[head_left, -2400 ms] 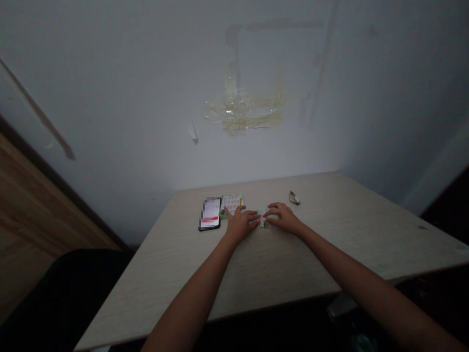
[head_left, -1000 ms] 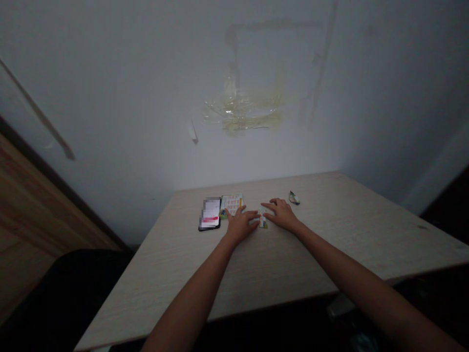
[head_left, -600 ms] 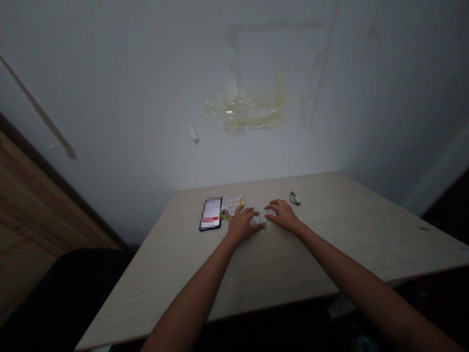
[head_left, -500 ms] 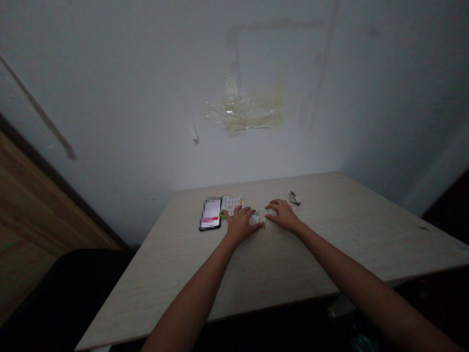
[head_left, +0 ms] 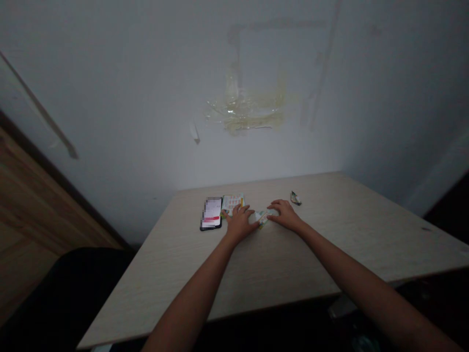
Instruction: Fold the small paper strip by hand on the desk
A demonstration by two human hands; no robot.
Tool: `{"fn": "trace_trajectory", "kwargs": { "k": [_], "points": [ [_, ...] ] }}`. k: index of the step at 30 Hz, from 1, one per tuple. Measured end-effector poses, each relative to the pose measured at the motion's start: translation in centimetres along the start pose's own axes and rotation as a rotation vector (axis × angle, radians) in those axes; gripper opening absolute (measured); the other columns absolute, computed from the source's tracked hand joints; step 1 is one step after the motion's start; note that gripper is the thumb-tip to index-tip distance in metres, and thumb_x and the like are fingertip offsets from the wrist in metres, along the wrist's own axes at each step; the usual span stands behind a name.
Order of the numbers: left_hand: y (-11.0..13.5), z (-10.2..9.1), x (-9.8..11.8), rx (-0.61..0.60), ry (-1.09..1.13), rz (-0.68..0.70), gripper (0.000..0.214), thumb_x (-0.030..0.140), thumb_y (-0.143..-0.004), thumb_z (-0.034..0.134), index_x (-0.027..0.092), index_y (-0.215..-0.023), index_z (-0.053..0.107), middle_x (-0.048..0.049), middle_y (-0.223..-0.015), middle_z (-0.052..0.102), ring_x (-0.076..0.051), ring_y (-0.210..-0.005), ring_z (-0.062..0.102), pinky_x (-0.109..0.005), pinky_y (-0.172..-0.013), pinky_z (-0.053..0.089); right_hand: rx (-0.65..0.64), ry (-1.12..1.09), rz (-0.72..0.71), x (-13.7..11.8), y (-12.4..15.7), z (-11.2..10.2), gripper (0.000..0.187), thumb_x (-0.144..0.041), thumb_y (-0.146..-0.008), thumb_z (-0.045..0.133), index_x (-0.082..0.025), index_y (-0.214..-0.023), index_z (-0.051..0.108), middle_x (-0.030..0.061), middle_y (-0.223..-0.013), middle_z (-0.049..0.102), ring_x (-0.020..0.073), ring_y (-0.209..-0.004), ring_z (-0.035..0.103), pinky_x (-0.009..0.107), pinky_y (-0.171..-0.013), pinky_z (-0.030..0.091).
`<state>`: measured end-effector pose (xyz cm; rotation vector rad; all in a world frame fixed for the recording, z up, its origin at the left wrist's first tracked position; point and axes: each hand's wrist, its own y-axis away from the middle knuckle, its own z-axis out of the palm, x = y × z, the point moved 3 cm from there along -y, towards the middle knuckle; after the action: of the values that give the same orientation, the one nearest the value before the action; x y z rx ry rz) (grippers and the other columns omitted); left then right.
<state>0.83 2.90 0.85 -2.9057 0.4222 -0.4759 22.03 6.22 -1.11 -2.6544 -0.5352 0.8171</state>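
Note:
A small printed sheet of paper (head_left: pixel 262 219) in white, green and yellow lies on the table between my hands. My left hand (head_left: pixel 240 224) rests palm down with its fingers spread, the thumb at the paper's left edge. At the right end of the paper, my right hand (head_left: pixel 285 215) is curled, thumb and fingertips closed on its edge. Part of the sheet is hidden by the fingers. Just beyond my left fingers lies a printed leaflet (head_left: pixel 233 200), partly covered by that hand. A phone (head_left: pixel 211 213) with a lit screen lies beside the leaflet.
A small folded paper piece (head_left: pixel 295 198) sits behind my right hand. The pale wooden table (head_left: pixel 286 274) meets a wall (head_left: pixel 146 98) with peeling tape (head_left: pixel 252 117). A dark chair-like shape (head_left: pixel 73 288) stands at the left, near a wooden panel (head_left: pixel 32 210).
The paper between my hands now looks narrower and more slanted. My left thumb has drawn slightly left. The phone, leaflet and folded piece stay in place.

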Motion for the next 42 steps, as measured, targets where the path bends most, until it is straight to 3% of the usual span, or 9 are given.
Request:
{"fn": "trace_trajectory", "kwargs": {
  "k": [6, 16, 22, 27, 33, 39, 42],
  "points": [
    [0.0, -0.2, 0.1, 0.037, 0.086, 0.016, 0.053, 0.047, -0.077, 0.069, 0.037, -0.128, 0.057, -0.0016, -0.146, 0.05, -0.036, -0.142, 0.025, -0.075, -0.109, -0.004, 0.036, -0.058, -0.037, 0.0, 0.0, -0.2, 0.038, -0.035, -0.081, 0.069, -0.024, -0.117, 0.069, 0.0108, -0.115, 0.062, 0.0265, -0.114, 0.051, 0.042, -0.101, 0.038],
    [0.1, -0.3, 0.2, 0.078, 0.145, 0.023, 0.055, 0.036, -0.077, 0.071, 0.036, -0.13, 0.055, -0.0031, -0.141, 0.054, -0.034, -0.14, 0.03, -0.074, -0.11, -0.004, 0.093, -0.124, -0.031, 0.9, -0.2, 0.3, 0.013, -0.027, -0.078, 0.07, -0.022, -0.088, 0.076, 0.0089, -0.11, 0.064, 0.0255, -0.11, 0.053, 0.042, -0.101, 0.037],
    [0.2, -0.9, 0.4, 0.18, 0.171, 0.009, 0.032, 0.036, -0.079, 0.07, 0.031, -0.111, 0.069, -0.0054, -0.133, 0.06, -0.031, -0.133, 0.041, -0.071, -0.112, -0.001, 0.159, -0.186, -0.058, 0.8, -0.2, 0.2, 0.011, -0.029, -0.081, 0.066, -0.02, -0.084, 0.072, 0.0085, -0.103, 0.066, 0.0243, -0.105, 0.055, 0.041, -0.098, 0.039],
    [0.3, -1.3, 0.4, 0.239, 0.226, 0.024, 0.026, 0.034, -0.08, 0.07, 0.03, -0.106, 0.071, -0.0053, -0.119, 0.068, -0.029, -0.122, 0.052, -0.071, -0.112, -0.002, 0.149, -0.215, -0.102, 0.6, -0.1, 0.3, 0.011, -0.03, -0.082, 0.065, -0.021, -0.083, 0.07, 0.0072, -0.102, 0.066, 0.0236, -0.104, 0.055, 0.04, -0.097, 0.039],
    [0.1, -1.2, 0.3, 0.209, 0.275, 0.005, 0.024, 0.03, -0.081, 0.069, 0.029, -0.105, 0.073, -0.0045, -0.104, 0.074, -0.026, -0.113, 0.057, -0.068, -0.113, -0.002, 0.12, -0.225, -0.137, 0.2, 0.0, 0.2, 0.011, -0.031, -0.083, 0.065, -0.021, -0.084, 0.069, 0.0068, -0.102, 0.065, 0.0236, -0.104, 0.054, 0.04, -0.096, 0.039],
    [-0.1, -1.0, -0.1, 0.226, 0.282, -0.066, 0.023, 0.03, -0.083, 0.065, 0.027, -0.103, 0.074, -0.0054, -0.103, 0.074, -0.026, -0.113, 0.058, -0.066, -0.114, 0.0, 0.184, -0.212, -0.065, -0.9, 0.5, -1.0, 0.021, -0.025, -0.082, 0.062, -0.019, -0.101, 0.067, 0.007, -0.103, 0.066, 0.0224, -0.102, 0.056, 0.037, -0.094, 0.043],
    [-0.1, -1.0, -0.2, 0.242, 0.283, -0.1, 0.021, 0.032, -0.083, 0.064, 0.028, -0.101, 0.075, -0.0056, -0.107, 0.074, -0.027, -0.114, 0.058, -0.065, -0.114, -0.002, 0.179, -0.181, -0.085, -1.6, 0.7, -1.5, 0.021, -0.021, -0.083, 0.057, -0.018, -0.099, 0.07, 0.0071, -0.099, 0.067, 0.0219, -0.099, 0.057, 0.036, -0.094, 0.043]
  ]
}}
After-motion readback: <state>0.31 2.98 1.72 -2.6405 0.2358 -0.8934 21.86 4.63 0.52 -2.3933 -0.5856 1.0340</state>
